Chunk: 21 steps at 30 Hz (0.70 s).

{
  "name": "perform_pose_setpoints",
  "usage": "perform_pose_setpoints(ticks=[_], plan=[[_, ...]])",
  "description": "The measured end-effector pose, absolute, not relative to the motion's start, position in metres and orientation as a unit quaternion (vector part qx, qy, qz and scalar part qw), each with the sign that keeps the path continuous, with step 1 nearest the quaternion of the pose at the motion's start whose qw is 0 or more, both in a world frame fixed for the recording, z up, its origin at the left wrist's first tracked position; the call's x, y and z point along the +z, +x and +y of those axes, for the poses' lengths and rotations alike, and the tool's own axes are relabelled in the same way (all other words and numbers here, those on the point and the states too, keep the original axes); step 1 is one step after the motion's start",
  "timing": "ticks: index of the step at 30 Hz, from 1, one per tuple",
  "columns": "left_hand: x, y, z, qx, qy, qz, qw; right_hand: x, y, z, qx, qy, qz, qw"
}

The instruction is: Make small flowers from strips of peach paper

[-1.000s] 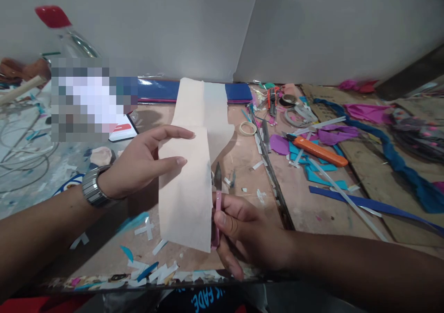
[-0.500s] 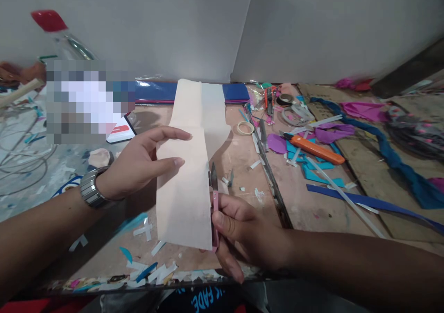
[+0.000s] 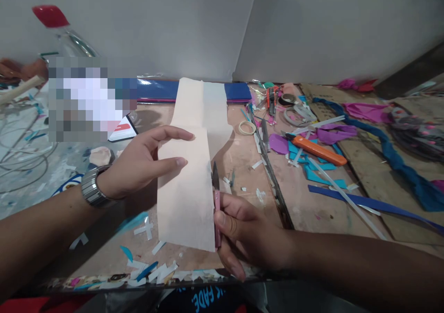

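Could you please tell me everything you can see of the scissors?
The scissors have a pink handle and a dark, pointed, metal-looking blade. The right hand grips them by the handle, tip pointing away from the wearer, at the right edge of the pale sheet. Sheet and hand hide the rest, so whether the blades are open cannot be told.

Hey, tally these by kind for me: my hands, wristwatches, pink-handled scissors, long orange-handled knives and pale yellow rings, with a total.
Hands: 2 (left hand, right hand)
Pink-handled scissors: 1
Wristwatch: 1
Long orange-handled knife: 1
Pale yellow ring: 1
Total: 6
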State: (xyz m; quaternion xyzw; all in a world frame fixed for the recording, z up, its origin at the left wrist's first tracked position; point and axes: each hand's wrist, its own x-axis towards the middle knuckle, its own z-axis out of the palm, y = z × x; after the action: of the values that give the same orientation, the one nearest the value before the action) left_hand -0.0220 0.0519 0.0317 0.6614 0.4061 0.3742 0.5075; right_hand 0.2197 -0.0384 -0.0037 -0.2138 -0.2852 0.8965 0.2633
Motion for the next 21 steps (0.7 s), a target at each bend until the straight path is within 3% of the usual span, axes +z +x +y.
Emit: perform_pose_setpoints(ticks=[21], plan=[[0.0318, -0.0208, 0.0519, 0.393, 0.635, 0.429, 0.509, -0.0034, 0.2204, -0.0376, 0.902, -0.222, -0.272, 0.251]])
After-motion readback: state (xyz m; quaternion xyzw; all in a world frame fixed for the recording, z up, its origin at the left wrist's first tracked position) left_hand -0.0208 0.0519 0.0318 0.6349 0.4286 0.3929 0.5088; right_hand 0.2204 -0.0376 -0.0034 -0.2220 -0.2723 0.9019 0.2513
